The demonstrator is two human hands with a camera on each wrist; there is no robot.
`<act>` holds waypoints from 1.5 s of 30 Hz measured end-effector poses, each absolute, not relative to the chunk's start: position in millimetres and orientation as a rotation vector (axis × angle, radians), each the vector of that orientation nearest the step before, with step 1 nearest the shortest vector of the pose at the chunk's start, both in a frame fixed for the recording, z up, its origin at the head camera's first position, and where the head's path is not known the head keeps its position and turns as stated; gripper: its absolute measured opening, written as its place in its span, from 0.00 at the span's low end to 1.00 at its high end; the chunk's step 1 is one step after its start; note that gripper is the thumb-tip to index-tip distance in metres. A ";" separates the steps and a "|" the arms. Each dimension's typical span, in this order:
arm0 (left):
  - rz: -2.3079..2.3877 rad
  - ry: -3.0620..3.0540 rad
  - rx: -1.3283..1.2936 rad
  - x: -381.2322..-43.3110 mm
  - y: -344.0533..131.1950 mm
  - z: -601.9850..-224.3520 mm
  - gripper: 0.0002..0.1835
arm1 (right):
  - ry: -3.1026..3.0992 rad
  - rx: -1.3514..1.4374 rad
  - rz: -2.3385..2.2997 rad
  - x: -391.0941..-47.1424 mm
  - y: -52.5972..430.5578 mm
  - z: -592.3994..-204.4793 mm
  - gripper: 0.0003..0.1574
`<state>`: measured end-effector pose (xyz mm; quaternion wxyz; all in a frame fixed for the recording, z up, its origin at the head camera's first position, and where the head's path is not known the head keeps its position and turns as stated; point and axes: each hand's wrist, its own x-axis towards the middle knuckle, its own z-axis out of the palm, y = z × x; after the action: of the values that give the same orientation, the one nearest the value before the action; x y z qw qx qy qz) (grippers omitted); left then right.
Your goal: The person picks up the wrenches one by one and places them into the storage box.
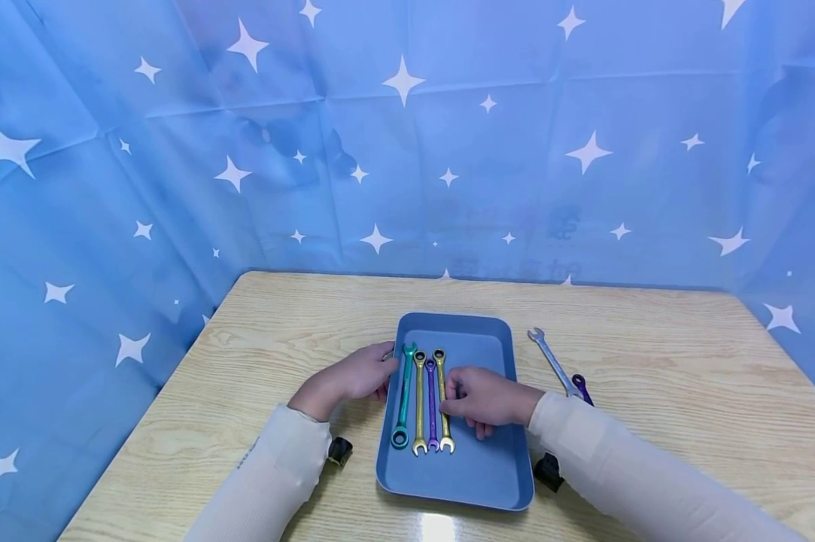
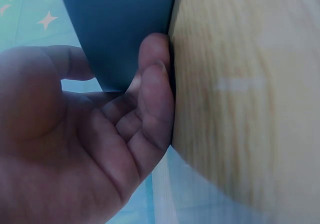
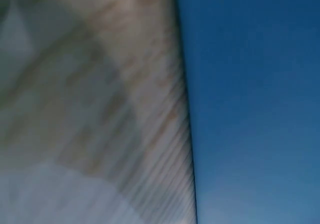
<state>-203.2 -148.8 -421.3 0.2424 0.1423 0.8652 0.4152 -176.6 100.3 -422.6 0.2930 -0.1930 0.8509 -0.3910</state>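
Note:
A blue-grey tray (image 1: 461, 478) lies on the table in the head view. In its left half, a green wrench (image 1: 405, 391), a gold wrench (image 1: 419, 399), a purple wrench (image 1: 432, 399) and a second gold wrench (image 1: 440, 370) lie side by side, lengthwise. My left hand (image 1: 361, 374) grips the tray's left side, thumb at the rim; the left wrist view shows its curled fingers (image 2: 156, 94) against the outer wall. Over the tray, my right hand (image 1: 485, 397) pinches the rightmost gold wrench by its middle. The right wrist view shows only tray wall (image 3: 255, 104) and blurred table.
To the tray's right, a silver-blue wrench (image 1: 552, 361) lies at a slant, with a dark purple wrench (image 1: 581, 385) partly hidden behind my right sleeve (image 1: 624, 452). The wooden table (image 1: 312, 316) ends at a blue star-patterned cloth (image 1: 407, 165).

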 end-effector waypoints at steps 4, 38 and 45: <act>1.138 2.365 0.397 -203.2 -148.9 -421.3 0.17 | 2.273 -0.520 -1.031 -177.0 100.3 -423.1 0.13; 1.139 2.364 0.387 -201.4 -148.5 -419.6 0.18 | 2.495 -0.624 -1.195 -179.2 119.3 -399.5 0.12; 1.126 2.375 0.396 -201.8 -149.0 -419.8 0.18 | 2.641 -0.565 -1.265 -184.1 138.3 -392.1 0.12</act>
<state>-201.8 -149.0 -419.8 0.2397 0.1446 0.8675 0.4113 -184.1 138.3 -392.1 0.0794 -0.1888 0.8828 -0.4228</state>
